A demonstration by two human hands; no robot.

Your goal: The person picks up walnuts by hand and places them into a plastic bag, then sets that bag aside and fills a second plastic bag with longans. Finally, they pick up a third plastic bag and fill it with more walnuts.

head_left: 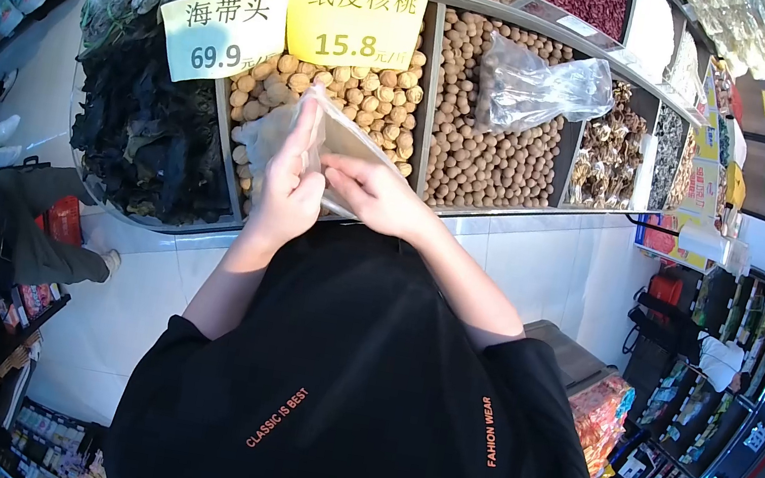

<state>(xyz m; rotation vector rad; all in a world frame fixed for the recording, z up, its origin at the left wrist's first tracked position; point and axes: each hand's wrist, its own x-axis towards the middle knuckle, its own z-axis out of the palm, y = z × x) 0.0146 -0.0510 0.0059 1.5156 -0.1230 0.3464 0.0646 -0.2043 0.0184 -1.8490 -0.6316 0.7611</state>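
A thin clear plastic bag (355, 142) is held in front of me, over the near part of the walnut bin. My left hand (293, 183) grips it, with the fingers pointing up along the film and the thumb bent in. From the right, my right hand (375, 194) has its fingertips on the bag's lower part; the film partly hides where they meet. Behind the bag lie pale walnuts (385, 99). A yellow price card (354, 24) and a pale green price card (222, 32) stand at the bin's back.
Dark dried kelp (153, 143) fills the bin to the left. Round brown nuts (488, 171) lie to the right, with another clear bag (541, 89) on top. Dividers separate the bins. A person's leg (67, 239) is at far left, and a roll of bags (707, 242) at right.
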